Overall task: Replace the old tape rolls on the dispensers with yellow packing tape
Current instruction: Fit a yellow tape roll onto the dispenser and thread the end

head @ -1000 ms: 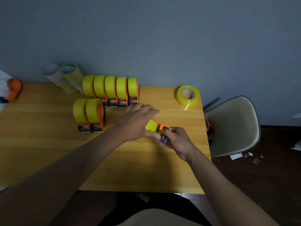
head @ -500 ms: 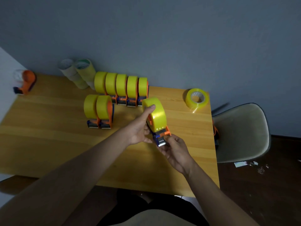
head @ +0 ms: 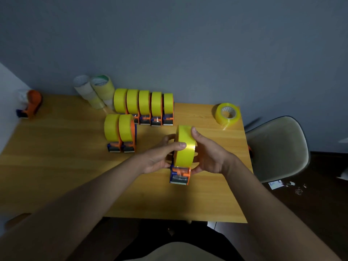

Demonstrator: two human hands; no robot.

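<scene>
Near the middle of the wooden table [head: 56,166], slightly toward 3 o'clock, both hands hold one tape dispenser [head: 179,175] loaded with a yellow tape roll [head: 184,146] standing on edge, its orange-and-blue cutter end pointing to 6 o'clock. The left hand [head: 160,159] grips the roll from the 9 o'clock side, thumb curled over the yellow rim; the right hand [head: 209,155] clasps it from 3 o'clock, its fingers [head: 194,131] wrapped onto the top of the roll. Whether the dispenser's base touches the table cannot be told. At 11 o'clock from the hands stands a pair of loaded dispensers [head: 120,132], and behind them — toward 12 o'clock — a row of five loaded dispensers [head: 145,106], side by side. A loose yellow roll [head: 227,114] lies near the far 2 o'clock corner. Pale old rolls [head: 94,91] lean at the far edge by the wall, and another orange dispenser [head: 31,103] sits at the 10 o'clock corner. A grey chair [head: 278,147] stands beside the table at 3 o'clock.
</scene>
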